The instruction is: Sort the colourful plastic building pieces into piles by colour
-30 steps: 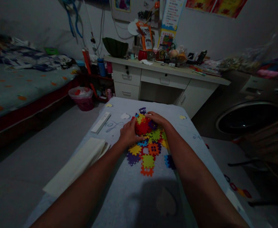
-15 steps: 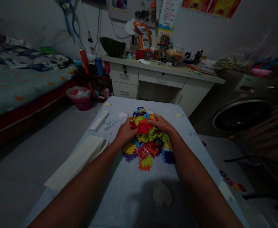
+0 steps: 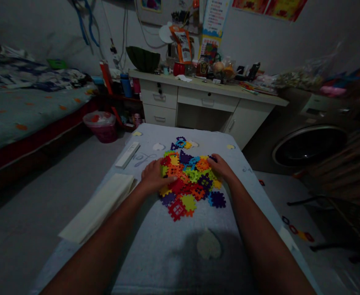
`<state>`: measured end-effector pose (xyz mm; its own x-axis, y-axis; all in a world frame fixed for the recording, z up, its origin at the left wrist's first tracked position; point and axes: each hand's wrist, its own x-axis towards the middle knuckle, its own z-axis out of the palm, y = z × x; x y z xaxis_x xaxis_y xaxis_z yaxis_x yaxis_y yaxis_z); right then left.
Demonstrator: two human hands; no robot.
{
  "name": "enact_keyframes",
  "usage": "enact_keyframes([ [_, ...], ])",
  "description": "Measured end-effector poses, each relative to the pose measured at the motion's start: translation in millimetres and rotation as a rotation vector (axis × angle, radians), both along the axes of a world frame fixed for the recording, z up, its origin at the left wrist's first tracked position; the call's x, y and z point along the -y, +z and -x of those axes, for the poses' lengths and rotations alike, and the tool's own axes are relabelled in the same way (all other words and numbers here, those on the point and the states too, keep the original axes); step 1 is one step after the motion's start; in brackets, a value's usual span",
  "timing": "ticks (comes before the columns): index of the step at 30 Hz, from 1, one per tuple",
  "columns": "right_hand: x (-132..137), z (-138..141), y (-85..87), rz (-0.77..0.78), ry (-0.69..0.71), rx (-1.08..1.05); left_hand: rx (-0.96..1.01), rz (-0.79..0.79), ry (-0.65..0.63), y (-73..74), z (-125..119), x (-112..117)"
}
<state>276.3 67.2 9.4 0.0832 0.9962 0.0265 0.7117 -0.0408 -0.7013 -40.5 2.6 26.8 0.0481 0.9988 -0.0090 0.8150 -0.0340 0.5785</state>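
Observation:
A loose pile of brightly coloured plastic interlocking building tiles point(image 3: 186, 176) with toothed edges lies on the cloth-covered table. My left hand point(image 3: 154, 176) rests against the pile's left side, thumb stretched over the tiles and fingers spread along the edge. At the right side, my right hand point(image 3: 221, 167) touches the tiles beside a dark purple one, its fingers partly hidden. A red window tile point(image 3: 177, 209) lies at the near edge of the heap. Close by, a dark purple tile point(image 3: 218, 199) is at the lower right. Several blue and yellow tiles point(image 3: 181, 143) sit just behind the pile.
A long white box point(image 3: 127, 155) and a folded cream-coloured item point(image 3: 98, 209) lie on the table's left side. Beyond the table point(image 3: 155, 262) stands a cluttered desk point(image 3: 207, 100). A washing machine point(image 3: 305, 135) is at right, a bed point(image 3: 29, 106) at left.
Both hands have moved apart, and the heaped tiles between them have spread out lower and wider. The red window tile has shifted toward me and left.

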Motion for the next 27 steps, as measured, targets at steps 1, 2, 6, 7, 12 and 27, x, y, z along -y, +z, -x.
enact_keyframes([
  [1, 2, 5, -3.4, -0.007, 0.022, -0.002, -0.035, 0.001, -0.039, -1.7, -2, 4],
  [2, 5, 11, -5.6, -0.023, 0.056, -0.01, -0.06, 0.003, -0.066, -3.5, -6, 8],
  [6, 13, 40, -1.8, -0.034, 0.213, -0.143, -0.051, -0.114, -0.176, -11.3, -20, 9],
  [7, 14, 47, 1.5, -0.01, 0.25, -0.193, -0.018, -0.159, -0.197, -13.3, -22, 7],
  [12, 9, 66, 21.5, 0.041, 0.393, -0.363, 0.158, -0.276, -0.158, -19.4, -23, -3],
  [27, -121, 97, 32.9, 0.064, 0.19, -0.012, 0.057, -0.345, 0.04, -32.4, -2, 8],
])
